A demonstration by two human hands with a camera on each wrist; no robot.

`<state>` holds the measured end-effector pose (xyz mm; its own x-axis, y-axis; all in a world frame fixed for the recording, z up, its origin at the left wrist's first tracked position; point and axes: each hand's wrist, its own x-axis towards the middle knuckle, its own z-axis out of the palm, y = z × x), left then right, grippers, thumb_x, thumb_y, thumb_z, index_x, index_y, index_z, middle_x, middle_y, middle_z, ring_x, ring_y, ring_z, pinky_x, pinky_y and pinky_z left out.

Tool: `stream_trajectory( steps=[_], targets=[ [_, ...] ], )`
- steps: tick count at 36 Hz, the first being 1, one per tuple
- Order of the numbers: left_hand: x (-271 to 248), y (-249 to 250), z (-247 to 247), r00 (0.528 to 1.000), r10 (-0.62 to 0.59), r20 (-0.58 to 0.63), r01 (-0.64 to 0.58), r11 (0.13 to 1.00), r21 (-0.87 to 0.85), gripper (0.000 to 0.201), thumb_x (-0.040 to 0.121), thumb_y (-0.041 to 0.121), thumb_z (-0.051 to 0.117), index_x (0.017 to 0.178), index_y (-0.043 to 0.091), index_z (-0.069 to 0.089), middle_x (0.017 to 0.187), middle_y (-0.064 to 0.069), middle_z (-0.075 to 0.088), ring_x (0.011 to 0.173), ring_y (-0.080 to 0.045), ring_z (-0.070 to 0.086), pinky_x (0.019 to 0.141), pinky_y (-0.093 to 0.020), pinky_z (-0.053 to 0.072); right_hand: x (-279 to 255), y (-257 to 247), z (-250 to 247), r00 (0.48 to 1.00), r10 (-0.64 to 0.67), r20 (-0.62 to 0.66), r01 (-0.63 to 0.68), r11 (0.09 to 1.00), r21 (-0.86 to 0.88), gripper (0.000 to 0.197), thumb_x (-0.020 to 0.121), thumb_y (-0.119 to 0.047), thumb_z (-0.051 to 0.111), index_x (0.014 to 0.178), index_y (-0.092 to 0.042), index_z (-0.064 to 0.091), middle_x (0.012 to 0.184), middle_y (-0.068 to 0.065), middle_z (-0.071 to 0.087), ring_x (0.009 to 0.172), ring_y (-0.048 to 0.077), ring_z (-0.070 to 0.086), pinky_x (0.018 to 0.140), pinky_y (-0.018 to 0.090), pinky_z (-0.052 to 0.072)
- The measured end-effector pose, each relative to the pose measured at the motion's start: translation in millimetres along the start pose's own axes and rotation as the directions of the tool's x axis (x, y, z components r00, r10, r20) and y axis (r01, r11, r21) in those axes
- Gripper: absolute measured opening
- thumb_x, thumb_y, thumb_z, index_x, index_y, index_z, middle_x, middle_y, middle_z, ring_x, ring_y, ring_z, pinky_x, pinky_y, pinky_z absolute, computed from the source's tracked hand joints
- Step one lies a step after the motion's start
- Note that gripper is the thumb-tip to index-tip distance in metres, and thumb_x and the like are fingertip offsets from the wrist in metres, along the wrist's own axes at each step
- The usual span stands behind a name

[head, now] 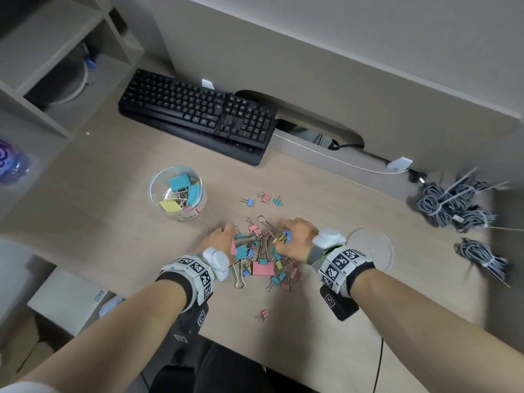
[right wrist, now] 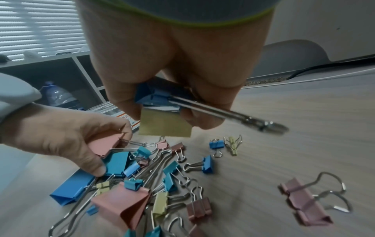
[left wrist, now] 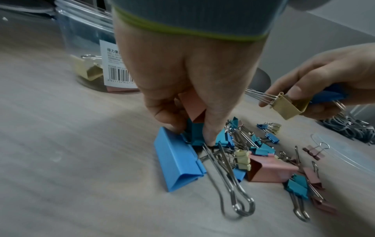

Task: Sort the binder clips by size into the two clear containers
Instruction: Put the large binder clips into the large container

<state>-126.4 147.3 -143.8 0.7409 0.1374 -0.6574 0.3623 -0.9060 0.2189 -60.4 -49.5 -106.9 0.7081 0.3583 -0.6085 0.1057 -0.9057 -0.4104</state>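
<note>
A heap of coloured binder clips lies on the desk between my hands. My left hand grips a large pink clip and a teal clip at the heap's left side, beside a large blue clip. My right hand holds a yellow clip and a blue clip just above the heap's right side. A clear jar with several large clips stands to the far left. A low clear container sits right of my right wrist.
Three small clips lie apart beyond the heap, and one pink clip near the desk's front edge. A black keyboard sits at the back. Bundled grey cables lie at the right. Shelves stand at the left.
</note>
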Motion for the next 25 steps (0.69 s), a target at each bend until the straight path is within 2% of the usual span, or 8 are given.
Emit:
stream_trajectory(
  steps=[4, 7, 11, 14, 18, 20, 23, 25],
  targets=[
    [-3.4, -3.7, 1.8, 0.999, 0.021, -0.027, -0.022, 0.999, -0.026, 0.048, 0.079, 0.013, 0.071, 0.117, 0.012, 0.042, 0.118, -0.012, 0.054, 0.099, -0.03, 0.059, 0.069, -0.031, 0.042, -1.5, 0.5, 5.5, 1.0, 0.005, 0.0, -0.005, 1.0, -0.01, 0.051, 0.075, -0.038, 0.067, 0.122, -0.022, 0.056, 0.114, 0.006, 0.051, 0.105, 0.026, 0.054, 0.083, 0.033, 0.048],
    [-6.7, -4.0, 2.0, 0.999, 0.002, -0.05, -0.005, 0.999, -0.048, 0.047, 0.081, 0.012, 0.07, 0.119, 0.012, 0.043, 0.119, -0.011, 0.052, 0.098, -0.031, 0.059, 0.069, -0.032, 0.04, -2.3, -0.9, 8.8, 1.0, 0.011, -0.006, -0.012, 1.0, -0.014, 0.049, 0.075, -0.036, 0.068, 0.12, -0.02, 0.056, 0.113, 0.006, 0.05, 0.101, 0.025, 0.054, 0.077, 0.029, 0.044],
    [-9.5, -3.7, 1.1, 0.998, -0.021, -0.058, 0.012, 0.989, -0.146, 0.051, 0.078, 0.008, 0.071, 0.12, 0.013, 0.044, 0.12, -0.011, 0.048, 0.09, -0.03, 0.058, 0.069, -0.031, 0.041, -2.6, -3.3, 12.1, 1.0, 0.013, -0.011, -0.013, 1.0, -0.024, 0.049, 0.075, -0.034, 0.067, 0.12, -0.018, 0.055, 0.113, 0.008, 0.056, 0.105, 0.027, 0.056, 0.085, 0.034, 0.049],
    [-9.7, -4.7, -3.7, 0.997, -0.06, -0.048, 0.047, 0.971, -0.234, 0.051, 0.077, 0.006, 0.068, 0.122, 0.014, 0.045, 0.118, -0.01, 0.052, 0.086, -0.024, 0.053, 0.068, -0.028, 0.041, -3.6, -3.3, 12.7, 1.0, 0.007, -0.017, -0.007, 1.0, -0.029, 0.05, 0.075, -0.034, 0.067, 0.122, -0.02, 0.056, 0.115, 0.008, 0.054, 0.104, 0.027, 0.055, 0.087, 0.035, 0.049],
    [-11.7, -9.1, -11.7, 0.996, -0.083, -0.041, 0.064, 0.938, -0.34, 0.048, 0.08, 0.009, 0.068, 0.123, 0.015, 0.046, 0.099, -0.006, 0.058, 0.081, -0.022, 0.055, 0.059, -0.027, 0.043, -3.1, -4.1, 10.3, 1.0, 0.01, -0.008, -0.01, 1.0, -0.006, 0.044, 0.073, -0.033, 0.066, 0.115, -0.023, 0.057, 0.103, 0.003, 0.057, 0.095, 0.024, 0.057, 0.076, 0.029, 0.049],
    [-15.3, -10.8, -16.6, 0.995, -0.081, -0.049, 0.053, 0.908, -0.416, 0.047, 0.08, 0.011, 0.07, 0.121, 0.014, 0.047, 0.092, -0.004, 0.057, 0.078, -0.022, 0.056, 0.061, -0.028, 0.044, -3.1, -4.3, 8.1, 1.0, 0.009, 0.002, -0.009, 1.0, 0.02, 0.043, 0.074, -0.032, 0.066, 0.115, -0.028, 0.058, 0.097, -0.001, 0.056, 0.093, 0.022, 0.057, 0.073, 0.026, 0.045],
    [-20.3, -13.0, -24.0, 0.995, -0.079, -0.062, 0.039, 0.87, -0.491, 0.049, 0.077, 0.014, 0.072, 0.12, 0.015, 0.048, 0.082, 0.0, 0.056, 0.074, -0.021, 0.056, 0.06, -0.026, 0.044, -4.5, -4.6, 7.0, 1.0, 0.023, 0.01, -0.023, 0.999, 0.037, 0.05, 0.074, -0.034, 0.065, 0.123, -0.032, 0.056, 0.1, 0.0, 0.058, 0.092, 0.022, 0.06, 0.077, 0.027, 0.05],
    [-25.2, -13.7, -30.1, 0.991, -0.099, -0.093, 0.038, 0.857, -0.513, 0.051, 0.074, 0.017, 0.073, 0.119, 0.016, 0.049, 0.081, 0.0, 0.056, 0.072, -0.021, 0.056, 0.059, -0.026, 0.046, -4.6, -6.9, 6.5, 0.999, 0.046, 0.005, -0.046, 0.998, 0.051, 0.064, 0.073, -0.037, 0.064, 0.134, -0.031, 0.045, 0.104, 0.004, 0.06, 0.088, 0.024, 0.061, 0.075, 0.029, 0.053]
  ],
)
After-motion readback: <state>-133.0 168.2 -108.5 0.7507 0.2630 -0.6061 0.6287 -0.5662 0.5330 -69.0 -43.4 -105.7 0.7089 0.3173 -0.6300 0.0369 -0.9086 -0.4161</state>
